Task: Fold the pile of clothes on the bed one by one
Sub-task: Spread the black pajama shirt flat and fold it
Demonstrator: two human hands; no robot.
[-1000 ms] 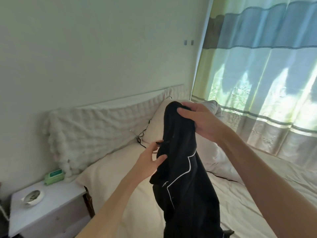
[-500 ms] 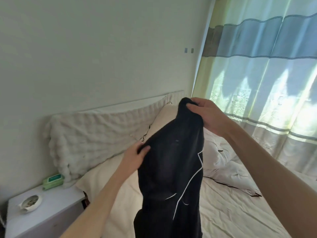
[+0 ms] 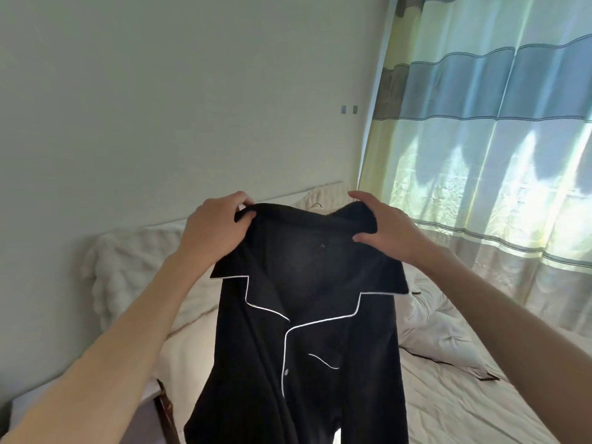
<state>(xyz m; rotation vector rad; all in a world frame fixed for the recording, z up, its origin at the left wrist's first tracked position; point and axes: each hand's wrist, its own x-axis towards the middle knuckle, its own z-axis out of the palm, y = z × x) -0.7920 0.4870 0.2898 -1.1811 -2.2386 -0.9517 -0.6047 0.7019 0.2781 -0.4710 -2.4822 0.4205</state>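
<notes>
Two hands hold one black shirt [image 3: 307,331] up in the air above the bed [image 3: 448,395]. The left hand [image 3: 214,229] is curled round the left shoulder at the collar, and the right hand [image 3: 389,229] pinches the right shoulder, thumb in front. The shirt is hung open-fronted, white piping shown along its lapels, before a striped curtain [image 3: 496,155] and a white pillow [image 3: 435,334].

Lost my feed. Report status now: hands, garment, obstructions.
Left hand and right hand both gripping black shirt at shoulders. Shirt hanging open-fronted above bed. Nothing in the way.
</notes>
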